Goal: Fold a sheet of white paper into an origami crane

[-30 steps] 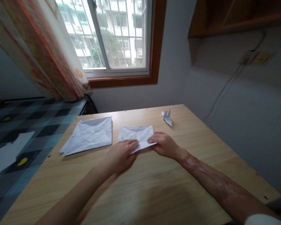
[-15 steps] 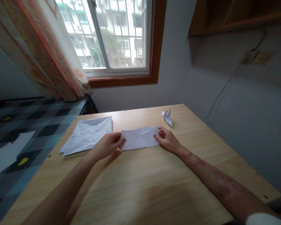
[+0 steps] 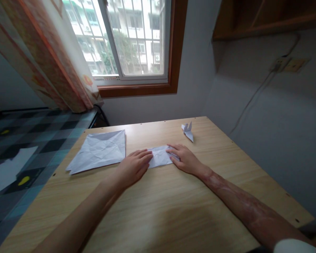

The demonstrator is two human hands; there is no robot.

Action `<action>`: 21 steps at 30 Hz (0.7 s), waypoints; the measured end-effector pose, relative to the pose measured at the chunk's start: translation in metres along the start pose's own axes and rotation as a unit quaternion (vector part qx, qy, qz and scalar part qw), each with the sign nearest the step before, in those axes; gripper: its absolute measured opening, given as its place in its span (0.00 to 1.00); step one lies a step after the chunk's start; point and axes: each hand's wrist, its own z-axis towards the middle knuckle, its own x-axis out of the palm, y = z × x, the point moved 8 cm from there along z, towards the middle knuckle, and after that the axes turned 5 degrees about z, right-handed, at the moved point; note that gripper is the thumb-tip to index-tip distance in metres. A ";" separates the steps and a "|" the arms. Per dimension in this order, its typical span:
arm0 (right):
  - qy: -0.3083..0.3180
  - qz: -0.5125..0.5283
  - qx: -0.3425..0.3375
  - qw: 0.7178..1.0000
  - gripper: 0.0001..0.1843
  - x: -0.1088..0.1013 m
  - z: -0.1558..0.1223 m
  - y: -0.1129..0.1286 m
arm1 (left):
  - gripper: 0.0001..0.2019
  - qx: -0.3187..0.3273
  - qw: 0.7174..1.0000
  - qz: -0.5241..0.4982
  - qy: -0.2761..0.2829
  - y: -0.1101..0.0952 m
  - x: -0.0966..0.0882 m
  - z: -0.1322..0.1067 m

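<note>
A small folded white paper [image 3: 160, 156] lies in the middle of the wooden table [image 3: 173, 211]. My left hand [image 3: 135, 168] rests flat on its left end, fingers stretched out and pressed on the sheet. My right hand [image 3: 183, 159] lies on the right end, fingers flat across the paper. Both hands cover much of the sheet, so only a narrow strip shows between them.
A larger creased white sheet [image 3: 98, 151] lies on the table to the left. A small folded paper figure [image 3: 188, 130] stands near the table's far edge. A bed with a checked cover [image 3: 28, 140] is at the left, a window and curtain behind.
The paper was a wider strip held at both ends; now it is narrower, and both hands have come inward and lie flat on it.
</note>
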 end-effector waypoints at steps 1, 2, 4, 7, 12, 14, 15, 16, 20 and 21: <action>0.018 -0.003 0.000 1.000 0.23 0.003 -0.001 0.001 | 0.22 0.004 1.000 -0.002 0.011 0.000 0.003 -0.001; 0.028 -0.007 0.000 1.000 0.24 0.004 -0.001 0.002 | 0.23 0.005 1.000 -0.001 0.017 0.000 0.004 -0.002; 0.032 -0.016 -0.006 0.999 0.31 0.004 -0.002 0.005 | 0.25 0.005 1.000 0.013 0.022 0.000 0.004 -0.003; 0.029 -0.022 -0.016 0.999 0.36 0.001 -0.004 0.009 | 0.24 0.023 0.998 0.047 0.029 -0.002 0.001 -0.003; 0.021 -0.043 -0.027 0.998 0.33 -0.005 -0.002 0.015 | 0.18 0.076 0.993 0.095 0.010 -0.010 -0.002 -0.003; 0.016 -0.046 -0.029 0.998 0.31 -0.009 -0.001 0.019 | 0.16 0.079 0.992 0.097 -0.006 -0.011 -0.003 -0.004; 0.014 -0.044 -0.031 0.998 0.32 -0.010 0.000 0.020 | 0.15 0.073 0.993 0.096 -0.016 -0.010 -0.004 -0.005; 0.013 -0.042 -0.034 0.998 0.33 -0.011 0.000 0.022 | 0.15 0.063 0.993 0.095 -0.026 -0.009 -0.006 -0.005; -0.008 -0.017 -0.043 0.999 0.24 -0.014 -0.001 0.018 | 0.16 0.026 0.994 0.083 -0.061 -0.003 -0.014 -0.009; -0.024 0.003 -0.035 0.999 0.17 -0.015 -0.001 0.014 | 0.16 0.024 0.995 0.073 -0.063 -0.003 -0.015 -0.009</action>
